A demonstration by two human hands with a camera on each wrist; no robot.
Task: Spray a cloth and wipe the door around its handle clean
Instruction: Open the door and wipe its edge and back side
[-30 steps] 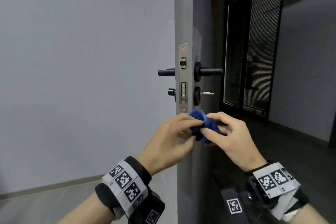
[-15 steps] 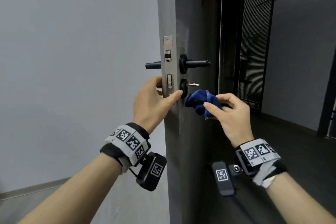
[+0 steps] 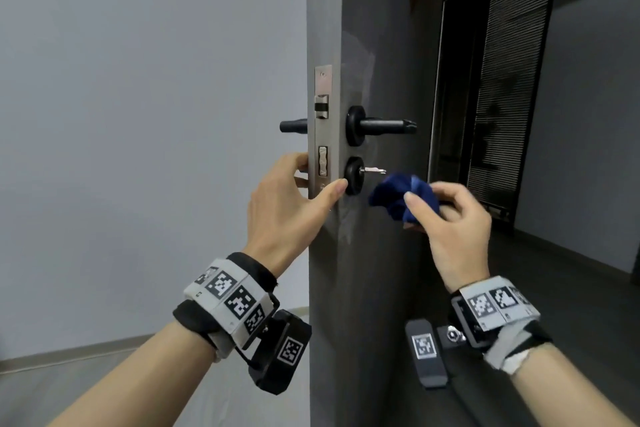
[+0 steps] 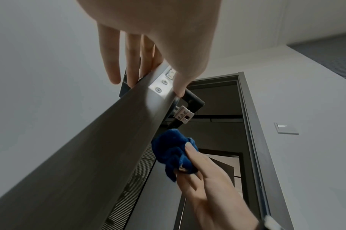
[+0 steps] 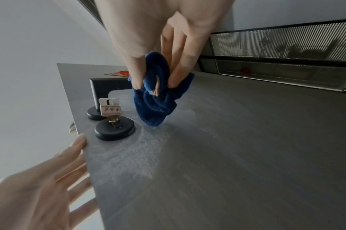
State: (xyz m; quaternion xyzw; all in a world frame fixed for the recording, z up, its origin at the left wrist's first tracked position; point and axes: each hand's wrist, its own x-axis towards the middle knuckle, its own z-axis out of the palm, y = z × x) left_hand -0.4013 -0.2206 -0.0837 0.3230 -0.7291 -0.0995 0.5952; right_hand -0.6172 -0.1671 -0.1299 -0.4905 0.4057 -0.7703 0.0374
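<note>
The grey door (image 3: pixel 374 270) stands ajar, edge towards me. Its black lever handle (image 3: pixel 381 126) sits above a black lock rosette (image 3: pixel 354 175) with a key (image 3: pixel 374 170) in it. My left hand (image 3: pixel 311 191) grips the door's edge just below the lock, thumb on the near face and fingers behind. My right hand (image 3: pixel 429 198) pinches a bunched blue cloth (image 3: pixel 391 196) between thumb and fingers. In the right wrist view the cloth (image 5: pixel 154 105) touches the door face just right of the key (image 5: pixel 110 107), above a dull smeared patch (image 5: pixel 148 147).
A silver latch plate (image 3: pixel 322 135) runs down the door edge, and a second lever (image 3: pixel 292 125) sticks out on the far side. A pale wall (image 3: pixel 138 114) lies to the left. Beyond the door is a dark room with a blinded window (image 3: pixel 512 80). No spray bottle is visible.
A second ago both hands held the cloth below the lock. My left hand let go and took the door edge; my right hand carried the cloth up beside the key.
</note>
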